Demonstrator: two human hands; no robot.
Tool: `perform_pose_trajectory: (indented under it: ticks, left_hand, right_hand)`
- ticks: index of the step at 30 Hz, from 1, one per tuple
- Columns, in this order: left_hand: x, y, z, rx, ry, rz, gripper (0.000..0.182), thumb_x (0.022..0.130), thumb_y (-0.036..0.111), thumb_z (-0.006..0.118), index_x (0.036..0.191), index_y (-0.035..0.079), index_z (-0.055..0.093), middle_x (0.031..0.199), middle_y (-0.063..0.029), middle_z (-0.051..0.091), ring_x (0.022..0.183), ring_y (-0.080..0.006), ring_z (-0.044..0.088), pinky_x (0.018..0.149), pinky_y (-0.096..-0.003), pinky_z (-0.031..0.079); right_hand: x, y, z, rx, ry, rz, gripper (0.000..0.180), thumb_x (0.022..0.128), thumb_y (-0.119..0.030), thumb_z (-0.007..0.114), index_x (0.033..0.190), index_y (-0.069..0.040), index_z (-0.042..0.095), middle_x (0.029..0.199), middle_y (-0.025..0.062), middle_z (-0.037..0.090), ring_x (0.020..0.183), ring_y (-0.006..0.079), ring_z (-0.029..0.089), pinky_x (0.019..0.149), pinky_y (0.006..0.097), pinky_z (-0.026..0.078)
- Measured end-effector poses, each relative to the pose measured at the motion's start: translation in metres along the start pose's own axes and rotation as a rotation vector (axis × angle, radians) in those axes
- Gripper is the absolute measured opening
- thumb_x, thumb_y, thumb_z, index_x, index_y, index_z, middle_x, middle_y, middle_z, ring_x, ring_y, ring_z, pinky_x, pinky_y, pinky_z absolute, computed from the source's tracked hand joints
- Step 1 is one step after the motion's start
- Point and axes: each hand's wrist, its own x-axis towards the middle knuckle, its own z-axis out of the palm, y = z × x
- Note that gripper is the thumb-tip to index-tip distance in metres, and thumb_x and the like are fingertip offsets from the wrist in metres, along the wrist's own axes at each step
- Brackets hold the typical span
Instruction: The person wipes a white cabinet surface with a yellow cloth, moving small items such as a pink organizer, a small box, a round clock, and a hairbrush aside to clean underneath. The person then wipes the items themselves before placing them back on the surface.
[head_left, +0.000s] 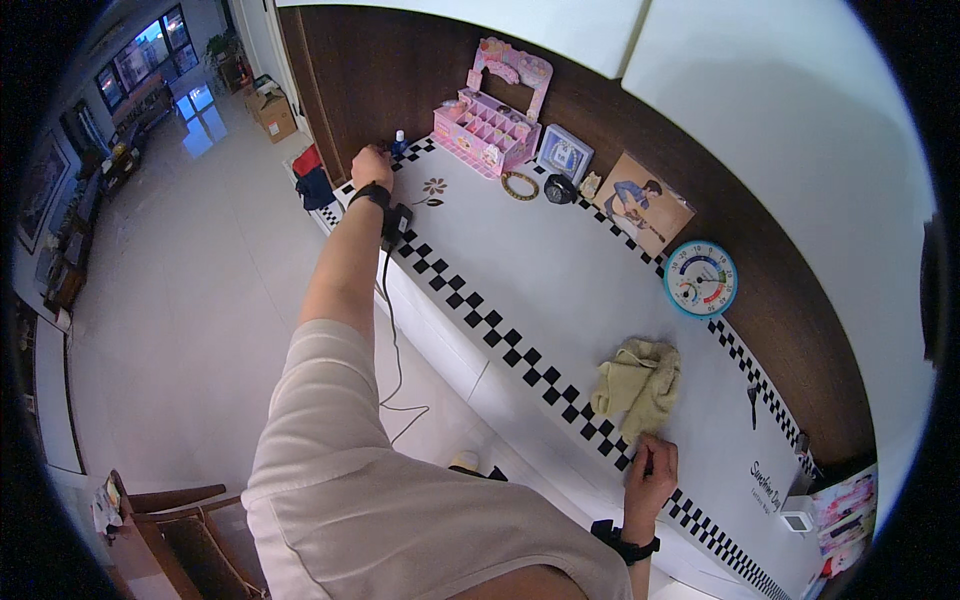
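Observation:
My left hand (371, 166) is at the far left end of the white mat, its fingers curled beside a small dark blue bottle (399, 144) with a white cap. Whether the fingers hold anything is hidden. A black power adapter (397, 225) rests near that wrist, and its cord (391, 322) hangs over the cabinet's front edge. My right hand (654, 471) is at the near end of a crumpled yellow-green cloth (637, 382), with bent fingers by its lower tip. A dark gap shows between thumb and fingers; contact with the cloth is unclear.
Along the back of the checker-edged mat (517, 247) stand a pink toy vanity organizer (491, 127), a beaded bracelet (520, 186), a black watch (559, 189), a framed item (564, 154), a guitarist picture (643, 204) and a round thermometer (701, 280). White cabinets (750, 97) overhang.

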Motion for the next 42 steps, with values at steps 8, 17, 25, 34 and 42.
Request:
perform_pose_trajectory:
  ticks: [8, 17, 25, 34, 42]
  left_hand:
    - [0.002, -0.001, -0.001, 0.075, -0.012, 0.037, 0.023, 0.083, 0.022, 0.066, 0.097, 0.004, 0.068, 0.100, -0.0200, 0.067, 0.097, -0.0373, 0.064, 0.084, -0.0451, 0.052]
    - [-0.001, 0.003, -0.002, 0.129, -0.026, 0.064, 0.020, 0.084, 0.019, 0.065, 0.098, 0.004, 0.066, 0.102, -0.0205, 0.067, 0.098, -0.0373, 0.064, 0.084, -0.0443, 0.052]
    - [0.000, 0.007, -0.003, 0.226, 0.012, 0.064, 0.021, 0.089, 0.013, 0.052, 0.092, 0.003, 0.070, 0.097, -0.0206, 0.068, 0.094, -0.0371, 0.066, 0.080, -0.0445, 0.054]
    - [0.005, 0.012, -0.004, 0.320, -0.067, 0.120, 0.023, 0.090, 0.012, 0.049, 0.093, 0.004, 0.071, 0.098, -0.0190, 0.069, 0.094, -0.0347, 0.067, 0.081, -0.0422, 0.055]
    - [-0.009, 0.024, -0.023, 0.479, -0.132, 0.355, 0.021, 0.088, 0.009, 0.052, 0.107, 0.008, 0.062, 0.107, -0.0149, 0.065, 0.101, -0.0313, 0.064, 0.081, -0.0412, 0.055]
  right_hand:
    - [0.002, -0.004, 0.001, 0.003, 0.013, -0.028, 0.012, 0.084, 0.003, 0.059, 0.094, -0.003, 0.063, 0.088, 0.0133, 0.061, 0.079, 0.0305, 0.061, 0.073, 0.0370, 0.049]
    - [0.001, -0.003, 0.002, -0.007, 0.015, -0.029, 0.010, 0.085, 0.002, 0.059, 0.094, -0.002, 0.063, 0.087, 0.0145, 0.060, 0.079, 0.0316, 0.060, 0.072, 0.0377, 0.049]
    - [0.000, -0.002, 0.003, -0.026, 0.018, -0.028, 0.010, 0.086, 0.001, 0.059, 0.094, -0.003, 0.063, 0.087, 0.0137, 0.060, 0.077, 0.0314, 0.060, 0.071, 0.0379, 0.049]
    - [-0.002, -0.001, 0.001, -0.028, -0.026, 0.023, 0.010, 0.086, -0.002, 0.060, 0.095, -0.002, 0.064, 0.093, 0.0157, 0.061, 0.086, 0.0336, 0.060, 0.077, 0.0406, 0.050]
    - [-0.001, -0.003, 0.002, -0.043, -0.026, 0.031, 0.008, 0.085, -0.001, 0.060, 0.092, -0.002, 0.064, 0.091, 0.0157, 0.061, 0.083, 0.0340, 0.059, 0.076, 0.0411, 0.050]
